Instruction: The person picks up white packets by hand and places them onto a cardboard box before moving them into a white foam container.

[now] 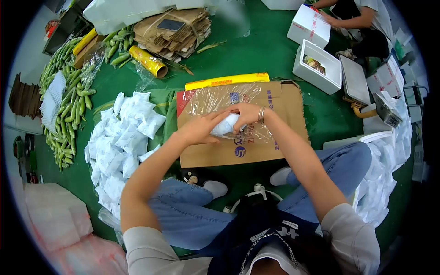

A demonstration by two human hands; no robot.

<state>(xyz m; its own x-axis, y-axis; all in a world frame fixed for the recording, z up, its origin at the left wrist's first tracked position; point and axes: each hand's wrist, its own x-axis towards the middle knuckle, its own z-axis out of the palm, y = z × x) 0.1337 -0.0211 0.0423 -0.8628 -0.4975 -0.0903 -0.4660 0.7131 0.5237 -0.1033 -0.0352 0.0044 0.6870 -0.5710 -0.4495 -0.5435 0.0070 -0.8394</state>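
Observation:
A white packet (224, 126), like the pouches in the pile, lies in clear plastic film (197, 101) on a flat cardboard sheet (206, 153). My left hand (201, 128) curves round its left side, with the fingers over the top. My right hand (246, 114) grips it from the right, thumb and fingers bent over the packet and film. Part of the packet is hidden under my fingers. Just beyond the hands, a yellow film roll (229, 81) lies along the cardboard's far edge.
White pouches (121, 142) are heaped at left, near green corn cobs (73, 107). Folded cardboard (169, 36) bears a phone (171, 24). At right stand an open foam box (317, 66) and a scale (355, 80). Another person's hand (327, 18) touches a closed foam box (309, 26).

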